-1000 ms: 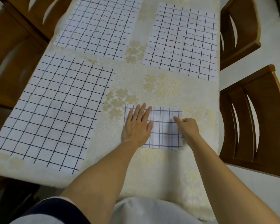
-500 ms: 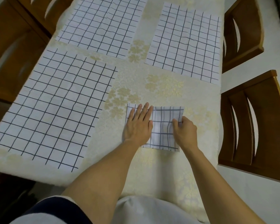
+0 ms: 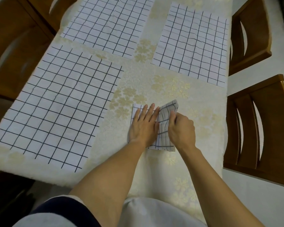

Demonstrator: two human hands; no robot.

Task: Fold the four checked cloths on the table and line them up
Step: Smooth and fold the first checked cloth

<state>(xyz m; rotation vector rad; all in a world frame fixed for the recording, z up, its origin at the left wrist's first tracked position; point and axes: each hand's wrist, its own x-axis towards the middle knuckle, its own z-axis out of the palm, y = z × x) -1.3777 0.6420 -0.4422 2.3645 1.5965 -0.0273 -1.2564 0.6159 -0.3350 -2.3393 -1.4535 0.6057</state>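
Note:
A small folded checked cloth (image 3: 164, 128) lies near the table's front right. My left hand (image 3: 143, 126) presses flat on its left half with straight fingers. My right hand (image 3: 181, 130) pinches the cloth's right edge and holds that half lifted and curled toward the left. Three more white cloths with black check lines lie spread flat: a large cloth (image 3: 56, 105) at the left, a second cloth (image 3: 108, 25) at the far left, and a third cloth (image 3: 192, 45) at the far right.
The table (image 3: 154, 82) wears a cream cover with gold flowers. Wooden chairs stand on the right: the near chair (image 3: 266, 128) and the far chair (image 3: 251, 35). Another wooden chair (image 3: 18, 46) stands on the left. The table's front edge is close to my body.
My right hand has gripped the folded cloth's right edge and raised it, turning that half over toward the left. My left hand has stayed pressed on the left half.

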